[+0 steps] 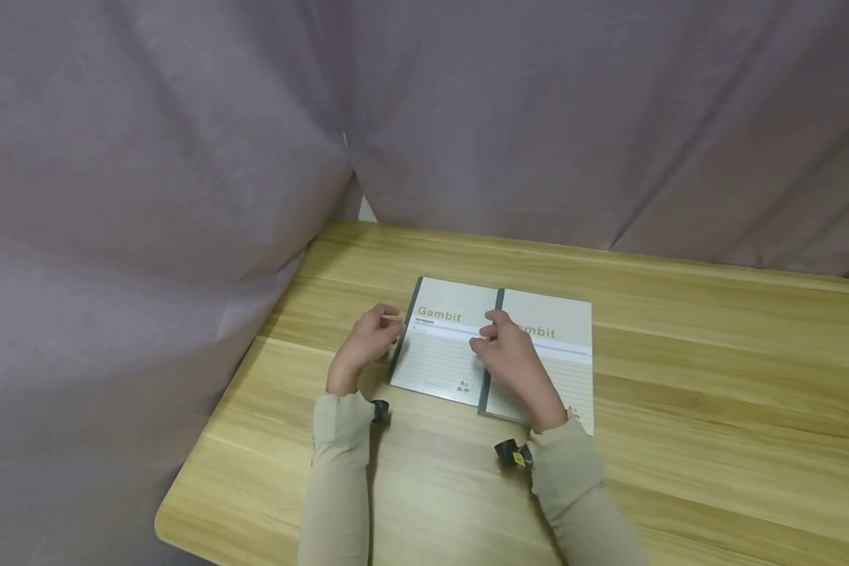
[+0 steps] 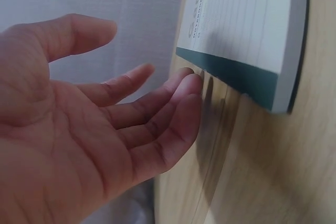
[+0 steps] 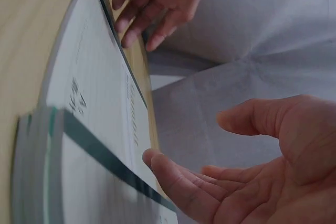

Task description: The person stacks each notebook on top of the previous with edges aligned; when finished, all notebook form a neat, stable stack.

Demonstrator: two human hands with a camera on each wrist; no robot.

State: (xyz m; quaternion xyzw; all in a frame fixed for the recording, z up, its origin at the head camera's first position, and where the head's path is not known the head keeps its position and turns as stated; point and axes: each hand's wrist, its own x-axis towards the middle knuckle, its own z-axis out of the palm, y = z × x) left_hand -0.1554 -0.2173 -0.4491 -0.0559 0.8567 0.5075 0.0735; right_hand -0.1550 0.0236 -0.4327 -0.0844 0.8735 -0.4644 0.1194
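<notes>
Two pale notebooks marked "Gambit" lie side by side on the wooden table (image 1: pixel 679 393), each with a dark green spine. My left hand (image 1: pixel 368 342) hovers at the spine edge of the left notebook (image 1: pixel 442 346). In the left wrist view that hand (image 2: pixel 105 124) is open, and its fingertips (image 2: pixel 186 85) sit just beside the notebook's spine (image 2: pixel 231 74), holding nothing. My right hand (image 1: pixel 512 358) is over the right notebook (image 1: pixel 562 358), near the seam between the two. From the right wrist it (image 3: pixel 252 177) shows an open palm with relaxed fingers, above the left notebook (image 3: pixel 100 103).
A grey-purple curtain (image 1: pixel 184 157) hangs behind and to the left of the table. The table's left corner and front edge (image 1: pixel 184 519) are close to my forearms. Small black wrist cameras (image 1: pixel 512 454) sit on my beige sleeves.
</notes>
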